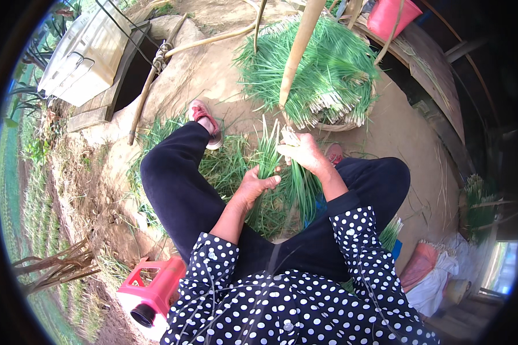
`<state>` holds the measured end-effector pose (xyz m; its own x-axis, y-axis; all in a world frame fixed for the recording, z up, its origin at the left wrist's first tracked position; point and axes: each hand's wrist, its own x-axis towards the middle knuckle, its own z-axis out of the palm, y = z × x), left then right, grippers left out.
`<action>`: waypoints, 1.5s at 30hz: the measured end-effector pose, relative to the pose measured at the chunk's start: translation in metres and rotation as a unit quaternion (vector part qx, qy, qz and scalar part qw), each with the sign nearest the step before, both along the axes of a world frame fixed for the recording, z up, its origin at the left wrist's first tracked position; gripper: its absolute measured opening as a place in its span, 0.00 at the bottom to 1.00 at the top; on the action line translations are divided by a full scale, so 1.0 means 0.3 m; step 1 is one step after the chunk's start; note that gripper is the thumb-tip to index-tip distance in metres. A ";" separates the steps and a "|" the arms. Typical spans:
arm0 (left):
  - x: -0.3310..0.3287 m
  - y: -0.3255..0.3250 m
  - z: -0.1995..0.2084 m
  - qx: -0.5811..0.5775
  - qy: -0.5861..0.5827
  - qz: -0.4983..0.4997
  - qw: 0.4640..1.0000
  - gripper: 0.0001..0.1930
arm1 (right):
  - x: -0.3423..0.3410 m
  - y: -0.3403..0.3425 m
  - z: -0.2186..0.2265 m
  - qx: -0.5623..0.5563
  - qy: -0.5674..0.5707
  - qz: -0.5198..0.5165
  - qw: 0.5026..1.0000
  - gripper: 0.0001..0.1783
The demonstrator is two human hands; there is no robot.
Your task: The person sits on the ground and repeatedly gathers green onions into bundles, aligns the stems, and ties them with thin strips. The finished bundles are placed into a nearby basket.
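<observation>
My left hand (254, 185) is closed round a bunch of chives (267, 150), whose thin green leaves stand up above the fingers. Just right of it, my right hand (306, 153) grips a second bunch of chives (303, 187). The white stem ends of that bunch show at the fingertips, and its green leaves hang down toward my lap. The two hands are close together between my knees, and part of each bunch is hidden behind the fingers. Beyond my right hand, a large heap of chives (322, 63) fills a round basket (335, 127), many white ends facing me.
Loose green leaves (227, 158) litter the ground between my feet. A wooden pole (299, 52) slants down at the basket. A white crate (89, 54) stands far left, a red plastic stool (155, 282) near left. Right lie sacks (423, 270); a pink bucket (392, 18) is at the back.
</observation>
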<state>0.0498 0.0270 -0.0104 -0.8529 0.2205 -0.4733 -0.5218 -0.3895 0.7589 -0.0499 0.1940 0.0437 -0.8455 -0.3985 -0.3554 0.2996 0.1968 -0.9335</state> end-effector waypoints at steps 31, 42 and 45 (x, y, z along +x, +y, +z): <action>-0.011 -0.043 -0.017 0.126 -0.037 0.096 0.987 0.10 | -0.010 0.071 0.054 -0.060 0.020 -0.106 0.992 0.06; -0.021 -0.014 -0.004 0.002 -0.013 0.043 0.999 0.08 | -0.062 0.248 0.075 0.002 0.130 -0.202 0.971 0.09; -0.008 0.002 0.000 -0.009 -0.006 0.010 1.000 0.10 | -0.042 0.149 0.048 -0.074 0.058 -0.073 0.993 0.09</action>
